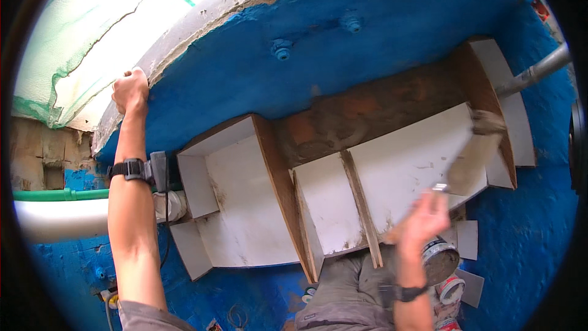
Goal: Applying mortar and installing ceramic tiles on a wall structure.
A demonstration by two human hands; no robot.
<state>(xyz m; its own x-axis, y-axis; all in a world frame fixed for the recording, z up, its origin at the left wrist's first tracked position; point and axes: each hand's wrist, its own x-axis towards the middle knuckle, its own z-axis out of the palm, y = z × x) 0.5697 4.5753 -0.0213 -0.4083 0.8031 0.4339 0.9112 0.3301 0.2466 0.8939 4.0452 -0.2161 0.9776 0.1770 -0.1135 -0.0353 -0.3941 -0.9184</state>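
Note:
My right hand point(424, 217), blurred by motion, is closed around the handle of a trowel point(468, 162). The flat blade reaches up and right over a long white panel point(404, 162), and a grey-brown lump of mortar point(488, 122) sits at its far end. My left hand point(130, 91) is stretched out at the upper left, its fingers folded over the rough pale wall edge point(156, 55). Bare brown mortar and brick point(367, 110) show between the panel and the blue wall point(380, 18). Upright boards point(283, 187) with brown edges divide the white panels.
Two blue pipe fittings point(282, 49) stick out of the blue wall. A grey pipe point(539, 72) enters at the right, a white pipe point(64, 219) at the left. Beside my legs stand a dark bucket point(440, 262) and a smaller white one point(451, 290).

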